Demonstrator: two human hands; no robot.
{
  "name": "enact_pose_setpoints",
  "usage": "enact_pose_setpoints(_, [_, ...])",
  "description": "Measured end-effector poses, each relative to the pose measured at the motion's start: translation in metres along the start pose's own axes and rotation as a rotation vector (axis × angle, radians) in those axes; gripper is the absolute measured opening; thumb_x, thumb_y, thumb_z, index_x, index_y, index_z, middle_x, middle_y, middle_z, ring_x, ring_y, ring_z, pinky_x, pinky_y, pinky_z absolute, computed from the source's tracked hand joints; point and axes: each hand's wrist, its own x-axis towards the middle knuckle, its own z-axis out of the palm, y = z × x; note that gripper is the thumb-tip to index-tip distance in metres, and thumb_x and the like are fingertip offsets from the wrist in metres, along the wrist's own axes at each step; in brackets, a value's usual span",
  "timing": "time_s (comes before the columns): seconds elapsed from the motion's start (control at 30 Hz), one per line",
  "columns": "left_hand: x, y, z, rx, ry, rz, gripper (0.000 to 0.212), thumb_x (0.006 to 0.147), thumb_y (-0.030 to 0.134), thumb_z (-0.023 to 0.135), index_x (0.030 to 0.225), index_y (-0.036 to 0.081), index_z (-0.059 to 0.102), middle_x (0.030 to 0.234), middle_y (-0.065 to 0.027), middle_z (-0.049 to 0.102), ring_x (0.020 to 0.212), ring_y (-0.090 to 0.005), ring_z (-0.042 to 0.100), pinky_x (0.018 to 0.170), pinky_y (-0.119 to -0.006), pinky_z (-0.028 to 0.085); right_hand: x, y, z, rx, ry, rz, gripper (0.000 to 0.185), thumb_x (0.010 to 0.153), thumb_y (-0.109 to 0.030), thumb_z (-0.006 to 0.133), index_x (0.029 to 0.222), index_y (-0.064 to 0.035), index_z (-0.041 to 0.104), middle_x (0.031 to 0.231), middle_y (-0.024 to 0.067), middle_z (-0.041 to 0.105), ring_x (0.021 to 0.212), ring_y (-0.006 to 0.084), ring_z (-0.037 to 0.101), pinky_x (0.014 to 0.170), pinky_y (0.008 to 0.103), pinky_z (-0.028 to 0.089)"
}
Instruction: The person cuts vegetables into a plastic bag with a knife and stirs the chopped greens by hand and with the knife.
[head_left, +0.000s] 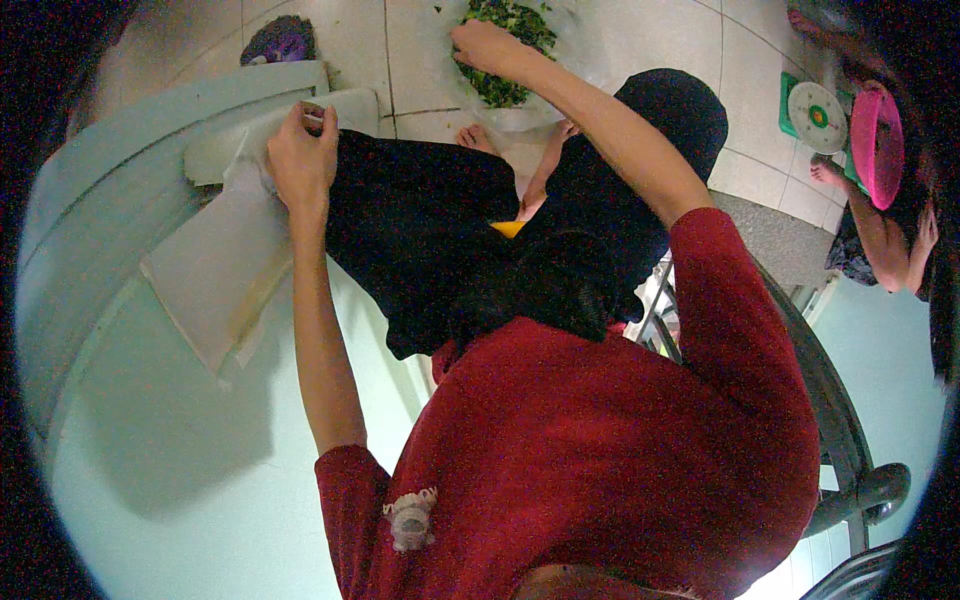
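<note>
A heap of chopped leafy greens (510, 82) lies on a clear plastic sheet or bag (577, 45) on the tiled floor. Over its near-left part is my right hand (487, 49), fingers bent down; whether they grasp leaves is hidden. My left hand (304, 154) is raised by the pale green wall ledge, finger and thumb curled around a thin white piece (313, 118) too small to name. Just beside and behind this hand, a whitish stack of plastic or paper sheets (217, 262) leans against the wall.
On the right, a green dial scale (817, 116) stands near a pink plastic basket (876, 150) and another person's arm (877, 240). A dark purple bag or bundle (279, 41) sits beyond the ledge (180, 94). Dark chair rails (840, 420) curve behind me.
</note>
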Motion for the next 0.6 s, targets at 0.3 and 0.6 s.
enact_pose_setpoints(0.3, [-0.001, -0.006, 0.004, 0.039, 0.026, 0.022, 0.028, 0.087, 0.034, 0.067, 0.091, 0.006, 0.070, 0.080, -0.0135, 0.072, 0.077, -0.0330, 0.070, 0.073, -0.043, 0.053, -0.011, 0.001, -0.040, -0.026, -0.056, -0.029, 0.028, 0.082, -0.022, 0.071, 0.095, 0.0022, 0.064, 0.088, 0.0234, 0.067, 0.086, 0.0413, 0.067, 0.075, 0.0499, 0.056])
enact_pose_setpoints(0.6, [-0.001, -0.010, 0.009, 0.051, -0.005, -0.013, 0.027, 0.088, 0.035, 0.066, 0.092, 0.008, 0.070, 0.084, -0.0123, 0.073, 0.079, -0.0327, 0.070, 0.075, -0.043, 0.053, -0.043, -0.006, -0.095, 0.044, 0.106, 0.022, 0.023, 0.089, -0.013, 0.060, 0.097, 0.0085, 0.059, 0.088, 0.0261, 0.062, 0.084, 0.0397, 0.062, 0.071, 0.0476, 0.052])
